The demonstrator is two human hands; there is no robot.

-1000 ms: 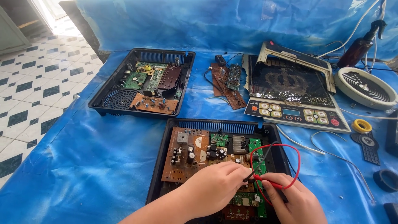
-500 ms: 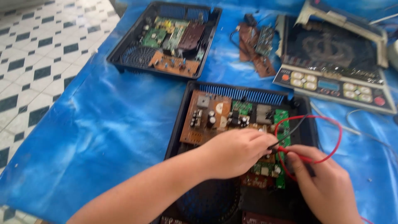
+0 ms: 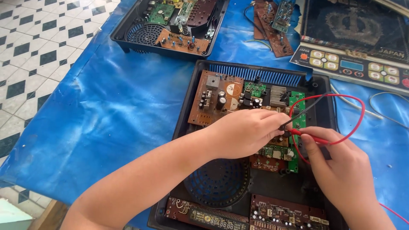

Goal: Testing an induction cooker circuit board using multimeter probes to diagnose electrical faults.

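Your left hand (image 3: pixel 247 132) pinches the thin black probe (image 3: pixel 304 110), your right hand (image 3: pixel 341 166) the red probe (image 3: pixel 313 137); both tips meet over the green circuit board (image 3: pixel 297 108), just ahead.

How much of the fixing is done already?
Done: the black casing is open, its brown circuit board and round fan grille bare. In hand: the left hand holds a black probe and the right hand a red probe, tips meeting over the green board. Left: the casing has no top on.
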